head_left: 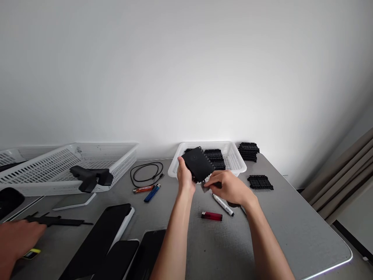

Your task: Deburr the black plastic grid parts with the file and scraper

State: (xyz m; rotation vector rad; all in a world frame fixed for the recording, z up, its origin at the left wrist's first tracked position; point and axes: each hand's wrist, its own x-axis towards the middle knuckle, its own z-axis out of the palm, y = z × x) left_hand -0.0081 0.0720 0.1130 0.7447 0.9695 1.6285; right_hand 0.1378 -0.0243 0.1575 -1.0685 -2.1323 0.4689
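My left hand (pixel 185 177) grips a flat black plastic plate (pixel 198 164) by its left side, with the thumb up along the edge. Small teeth line the plate's right edge, and the plate is tilted above the table. At its lower right corner, my right hand (pixel 229 186) is closed around a tool with a short grey blade-like tip (pixel 205 187); the fingers cover most of it. Behind the plate stands a white plastic basket (pixel 239 166) with several black slatted parts (pixel 215 154) in it. A white marker (pixel 223 205) and a red lighter (pixel 211 216) lie below my hands.
Stacked black parts (pixel 248 151) and a single one (pixel 260 182) lie right of the basket. To the left are a coiled cable (pixel 145 180), two lighters (pixel 152 193), phone-like slabs (pixel 100 241) and a larger basket (pixel 37 190). Another person's hand (pixel 21 241) holds a dark pronged part (pixel 62 221).
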